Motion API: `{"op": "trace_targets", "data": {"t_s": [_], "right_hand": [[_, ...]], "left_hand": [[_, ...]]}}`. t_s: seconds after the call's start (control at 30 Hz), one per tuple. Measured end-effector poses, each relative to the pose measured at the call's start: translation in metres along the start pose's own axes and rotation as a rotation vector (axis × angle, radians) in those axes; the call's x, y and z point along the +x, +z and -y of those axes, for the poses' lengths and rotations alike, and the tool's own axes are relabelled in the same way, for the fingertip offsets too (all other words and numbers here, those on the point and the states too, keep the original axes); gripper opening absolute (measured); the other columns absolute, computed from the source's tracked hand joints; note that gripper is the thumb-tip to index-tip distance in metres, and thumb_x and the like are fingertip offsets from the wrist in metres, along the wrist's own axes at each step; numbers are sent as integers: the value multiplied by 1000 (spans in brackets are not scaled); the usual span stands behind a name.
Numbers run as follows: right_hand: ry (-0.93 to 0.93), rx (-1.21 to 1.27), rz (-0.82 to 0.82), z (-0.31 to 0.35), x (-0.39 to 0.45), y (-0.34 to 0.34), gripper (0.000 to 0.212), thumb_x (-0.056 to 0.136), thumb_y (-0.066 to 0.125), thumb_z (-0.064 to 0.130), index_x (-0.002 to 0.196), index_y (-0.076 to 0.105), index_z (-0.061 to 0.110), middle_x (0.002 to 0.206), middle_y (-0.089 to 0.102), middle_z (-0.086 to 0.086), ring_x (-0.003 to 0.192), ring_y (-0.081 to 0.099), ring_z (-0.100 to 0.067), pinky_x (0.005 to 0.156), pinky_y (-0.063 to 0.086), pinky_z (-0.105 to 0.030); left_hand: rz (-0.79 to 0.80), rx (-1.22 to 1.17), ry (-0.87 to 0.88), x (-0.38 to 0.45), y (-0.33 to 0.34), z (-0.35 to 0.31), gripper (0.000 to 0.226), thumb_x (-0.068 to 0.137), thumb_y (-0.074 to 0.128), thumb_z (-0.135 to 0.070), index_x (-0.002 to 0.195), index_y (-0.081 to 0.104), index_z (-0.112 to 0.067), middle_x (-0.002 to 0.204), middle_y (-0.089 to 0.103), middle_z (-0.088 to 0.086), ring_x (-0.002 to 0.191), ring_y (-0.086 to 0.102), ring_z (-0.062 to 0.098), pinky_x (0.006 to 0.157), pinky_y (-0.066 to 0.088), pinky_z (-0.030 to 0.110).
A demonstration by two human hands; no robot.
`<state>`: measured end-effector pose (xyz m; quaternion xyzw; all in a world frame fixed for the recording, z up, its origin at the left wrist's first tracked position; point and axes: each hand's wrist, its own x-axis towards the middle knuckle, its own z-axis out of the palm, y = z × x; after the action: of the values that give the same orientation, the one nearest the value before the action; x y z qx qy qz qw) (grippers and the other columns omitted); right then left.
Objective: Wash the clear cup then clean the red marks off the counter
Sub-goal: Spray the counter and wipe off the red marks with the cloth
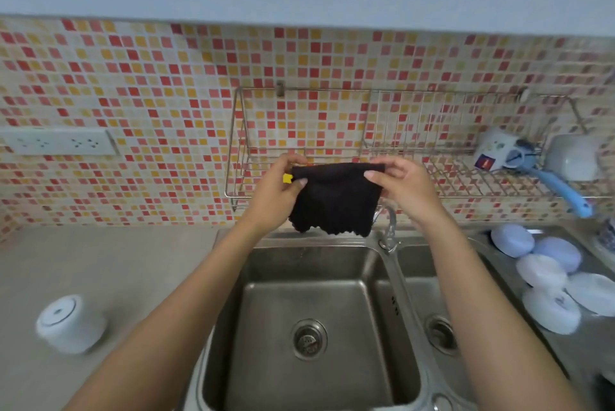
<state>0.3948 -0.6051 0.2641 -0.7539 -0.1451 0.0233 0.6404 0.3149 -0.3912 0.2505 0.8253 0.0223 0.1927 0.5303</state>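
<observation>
Both hands pinching the black cloth's (336,197) top corners, left hand (278,191), right hand (399,184), spread over the left sink basin (299,277) by the wire rack (332,144); clear cup and red marks not in view; risk: thin pinch slips, cloth drops in.

Black cloth (336,197), perhaps yellow-tagged; red-orange mosaic tiles (149,94).

Cloth (336,199) above sink (233,327) (rack (432,177) behind); counter (116,264) left.
</observation>
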Motion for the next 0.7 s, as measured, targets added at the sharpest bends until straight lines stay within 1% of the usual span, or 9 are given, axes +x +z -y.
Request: {"op": "trace_targets", "data": {"t_s": [0.03, 0.1, 0.17, 0.23, 0.33, 0.43, 0.53, 0.63, 0.7], "right_hand": [[-7, 9, -22, 1, 12, 0, 18, 83, 72, 9, 95, 68, 22, 93, 74, 2, 88, 71, -13, 74, 57, -27], [-26, -22, -52, 0, 36, 3, 18, 84, 73, 15, 98, 69, 24, 98, 73, 2, 90, 69, -12, 77, 56, -28], [-39, -35, -68, -4, 59, 6, 16, 84, 73, 18, 96, 68, 28, 100, 70, 4, 91, 67, -9, 76, 54, -25], [-42, -82, -66, -11, 82, 10, 15, 85, 72, 19, 98, 67, 25, 101, 66, 6, 90, 63, -5, 73, 52, -20], [-10, -182, -65, -27, 111, 16, 16, 87, 70, 23, 103, 66, 25, 110, 64, 2, 100, 62, -14, 82, 53, -29], [8, -308, -41, -41, 129, 24, 25, 88, 69, 23, 112, 65, 18, 117, 64, -2, 108, 60, -17, 85, 48, -28], [-37, -492, 28, -45, 131, 32, 37, 88, 68, 17, 124, 57, 17, 123, 59, -3, 113, 56, -18, 85, 40, -25], [-152, -716, 96, -52, 119, 36, 58, 87, 67, 9, 139, 43, 20, 140, 48, -3, 128, 46, -22, 101, 37, -30], [-196, -801, 183, -59, 113, 38, 59, 88, 65, 12, 142, 42, 22, 145, 45, -1, 131, 44, -21, 105, 36, -32]], "left_hand": [[-20, 26, -16, 8, 5, -1, 27, 100, 52, -7, 121, 53, -24, 111, 54, -8, 110, 59, 19, 82, 54, 27], [-54, 69, -52, 28, 14, 1, 27, 100, 52, -8, 123, 52, -21, 111, 54, -7, 109, 57, 19, 83, 54, 30], [-81, 97, -99, 50, 21, 5, 25, 101, 51, -9, 123, 51, -21, 113, 55, -5, 106, 57, 18, 82, 55, 31], [-102, 143, -137, 70, 26, 10, 26, 101, 50, -9, 125, 49, -20, 120, 57, -1, 102, 53, 14, 81, 51, 25], [-80, 226, -147, 94, 32, 24, 29, 101, 49, -6, 128, 49, -15, 125, 60, 5, 102, 54, 17, 82, 46, 23], [-25, 328, -146, 111, 38, 44, 28, 99, 51, -5, 126, 49, -15, 121, 63, 8, 105, 59, 22, 81, 45, 23], [16, 514, -91, 116, 45, 62, 38, 95, 59, -5, 129, 49, -16, 126, 61, 8, 115, 58, 26, 91, 46, 27], [25, 723, 33, 116, 52, 72, 49, 90, 67, -13, 136, 49, -18, 137, 52, 8, 125, 49, 30, 104, 43, 38], [35, 872, 115, 116, 54, 76, 43, 90, 68, -26, 131, 56, -22, 135, 57, 4, 124, 51, 27, 107, 42, 40]]}}
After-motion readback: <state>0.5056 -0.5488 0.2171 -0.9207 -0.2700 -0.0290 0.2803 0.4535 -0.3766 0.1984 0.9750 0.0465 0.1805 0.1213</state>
